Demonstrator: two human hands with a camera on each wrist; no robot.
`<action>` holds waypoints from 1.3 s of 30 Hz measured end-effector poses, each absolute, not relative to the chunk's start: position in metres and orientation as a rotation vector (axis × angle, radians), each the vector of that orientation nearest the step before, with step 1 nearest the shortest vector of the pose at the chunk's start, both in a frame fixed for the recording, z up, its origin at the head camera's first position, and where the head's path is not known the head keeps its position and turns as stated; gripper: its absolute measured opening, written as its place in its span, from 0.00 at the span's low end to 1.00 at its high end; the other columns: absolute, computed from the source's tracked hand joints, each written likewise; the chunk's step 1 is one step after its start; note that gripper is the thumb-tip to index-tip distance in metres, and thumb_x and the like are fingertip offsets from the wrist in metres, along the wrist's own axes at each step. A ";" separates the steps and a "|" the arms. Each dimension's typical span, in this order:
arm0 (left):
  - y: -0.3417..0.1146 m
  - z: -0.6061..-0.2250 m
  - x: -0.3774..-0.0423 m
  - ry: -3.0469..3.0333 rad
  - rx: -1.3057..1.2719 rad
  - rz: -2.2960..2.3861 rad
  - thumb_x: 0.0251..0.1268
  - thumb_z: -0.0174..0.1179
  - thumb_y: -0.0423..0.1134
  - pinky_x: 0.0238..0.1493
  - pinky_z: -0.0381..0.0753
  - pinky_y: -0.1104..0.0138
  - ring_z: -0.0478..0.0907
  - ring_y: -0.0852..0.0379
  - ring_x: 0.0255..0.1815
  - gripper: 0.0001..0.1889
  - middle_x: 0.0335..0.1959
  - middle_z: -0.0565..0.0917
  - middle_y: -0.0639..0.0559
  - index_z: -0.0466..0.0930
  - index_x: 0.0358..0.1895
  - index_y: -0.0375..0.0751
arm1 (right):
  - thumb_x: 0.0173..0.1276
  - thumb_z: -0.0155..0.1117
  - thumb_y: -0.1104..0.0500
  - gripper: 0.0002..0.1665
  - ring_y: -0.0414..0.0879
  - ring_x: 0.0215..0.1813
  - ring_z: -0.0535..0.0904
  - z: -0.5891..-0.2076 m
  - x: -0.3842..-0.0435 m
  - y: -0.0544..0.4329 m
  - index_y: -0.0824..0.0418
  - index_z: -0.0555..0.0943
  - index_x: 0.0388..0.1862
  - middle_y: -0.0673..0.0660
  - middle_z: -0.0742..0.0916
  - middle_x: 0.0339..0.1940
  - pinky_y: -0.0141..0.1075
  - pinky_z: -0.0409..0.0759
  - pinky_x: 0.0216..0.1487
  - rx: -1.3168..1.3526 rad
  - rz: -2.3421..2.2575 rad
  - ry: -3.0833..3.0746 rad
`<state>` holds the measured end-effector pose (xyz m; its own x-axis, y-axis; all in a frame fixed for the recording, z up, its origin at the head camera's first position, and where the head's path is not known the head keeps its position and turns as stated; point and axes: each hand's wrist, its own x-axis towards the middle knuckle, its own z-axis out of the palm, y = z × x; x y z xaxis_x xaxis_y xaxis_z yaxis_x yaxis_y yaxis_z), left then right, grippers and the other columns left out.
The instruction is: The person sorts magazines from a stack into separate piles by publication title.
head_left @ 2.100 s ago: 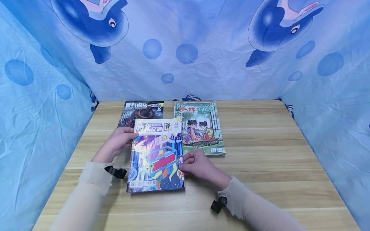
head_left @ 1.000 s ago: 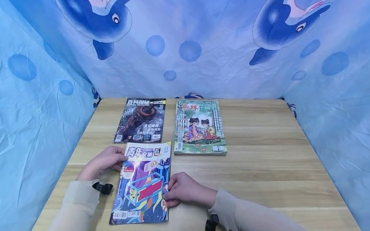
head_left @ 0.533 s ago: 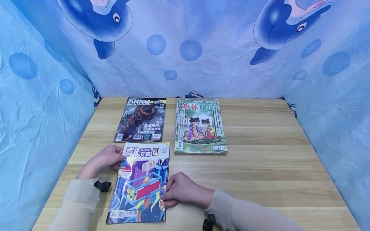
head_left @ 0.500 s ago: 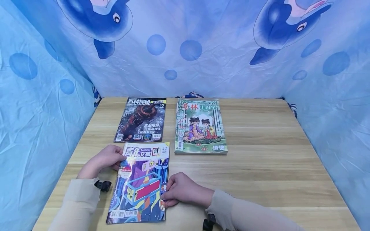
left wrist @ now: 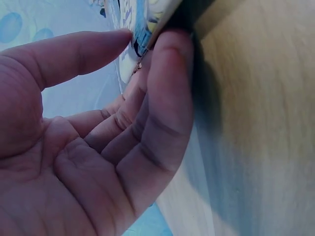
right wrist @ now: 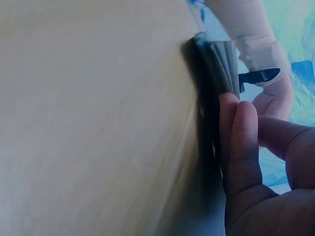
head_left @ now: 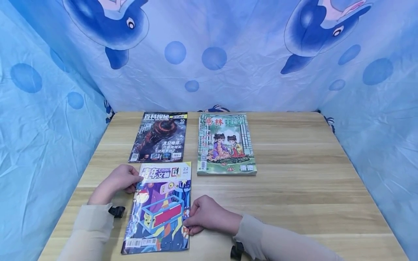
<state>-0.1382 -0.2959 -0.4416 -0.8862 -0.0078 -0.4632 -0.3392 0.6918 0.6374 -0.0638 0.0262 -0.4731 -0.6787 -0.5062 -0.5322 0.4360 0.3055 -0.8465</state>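
A magazine with a purple and blue cover (head_left: 163,206) lies level at the front left of the table. My left hand (head_left: 117,183) pinches its upper left edge; in the left wrist view the thumb (left wrist: 88,51) rests on the cover side and the index finger (left wrist: 170,83) goes under the edge. On the opposite side my right hand (head_left: 210,215) grips the right edge, lower down. Through the right wrist view the magazine's page edges (right wrist: 229,64) show between thumb and fingers, close over the wood. The magazine's underside is hidden.
Just behind lies a dark science magazine (head_left: 158,137), its lower edge near the held one's top. A thicker green magazine or stack (head_left: 226,145) stands to its right. Blue dolphin-printed curtains (head_left: 209,83) enclose the wooden table (head_left: 294,181) at the back and sides.
Both hands have brought the purple and blue magazine toward the front and left, uncovering the dark magazine behind. Over the last half second the hands and magazine have hardly moved.
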 end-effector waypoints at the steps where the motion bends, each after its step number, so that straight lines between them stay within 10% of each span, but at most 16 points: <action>1: -0.296 -0.442 -0.138 2.475 -0.272 1.056 0.67 0.63 0.32 0.23 0.84 0.62 0.80 0.54 0.20 0.09 0.22 0.80 0.43 0.77 0.32 0.29 | 0.59 0.78 0.67 0.13 0.49 0.21 0.86 -0.474 -0.063 0.027 0.67 0.79 0.30 0.62 0.87 0.21 0.35 0.85 0.24 -0.073 -1.475 1.800; 23: -0.279 -0.413 -0.152 2.775 -0.315 1.020 0.76 0.53 0.49 0.31 0.80 0.60 0.81 0.49 0.32 0.27 0.36 0.83 0.37 0.73 0.55 0.22 | 0.68 0.72 0.60 0.09 0.53 0.28 0.88 -0.448 -0.093 0.055 0.64 0.83 0.33 0.61 0.88 0.26 0.40 0.87 0.31 -0.267 -1.634 1.888; 39: -0.212 -0.394 -0.172 2.938 -0.063 1.380 0.74 0.59 0.40 0.50 0.81 0.49 0.80 0.39 0.51 0.20 0.51 0.82 0.35 0.75 0.60 0.28 | 0.66 0.74 0.58 0.19 0.55 0.42 0.86 -0.412 -0.143 0.094 0.69 0.83 0.50 0.56 0.89 0.39 0.43 0.86 0.45 -0.334 -1.793 2.179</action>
